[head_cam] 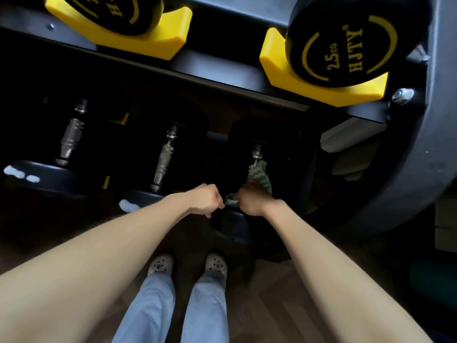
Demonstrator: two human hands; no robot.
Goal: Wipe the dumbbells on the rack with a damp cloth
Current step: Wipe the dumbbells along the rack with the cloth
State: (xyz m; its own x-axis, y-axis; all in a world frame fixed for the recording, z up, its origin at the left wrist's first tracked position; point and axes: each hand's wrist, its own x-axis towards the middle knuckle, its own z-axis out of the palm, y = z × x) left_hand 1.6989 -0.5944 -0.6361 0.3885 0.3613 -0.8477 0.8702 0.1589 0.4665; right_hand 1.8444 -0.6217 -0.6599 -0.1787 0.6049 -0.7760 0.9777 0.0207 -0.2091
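Three black dumbbells with steel handles lie on the dark lower shelf. A green cloth (pixel 260 179) is draped over the handle of the rightmost dumbbell (pixel 235 227). My right hand (pixel 252 200) grips the cloth at the near end of that handle. My left hand (pixel 206 200) is curled beside it, and its fingertips reach the cloth's near corner; whether they pinch it is unclear. The middle dumbbell (pixel 164 158) and the left dumbbell (pixel 70 137) lie untouched further left.
The upper shelf rail (pixel 217 70) carries yellow cradles (pixel 321 81) with a 2.5 kg dumbbell (pixel 346 43) at right and another (pixel 106 11) at left. The rack's grey upright (pixel 418 157) curves down the right side. My feet stand on wood flooring (pixel 272 313) below.
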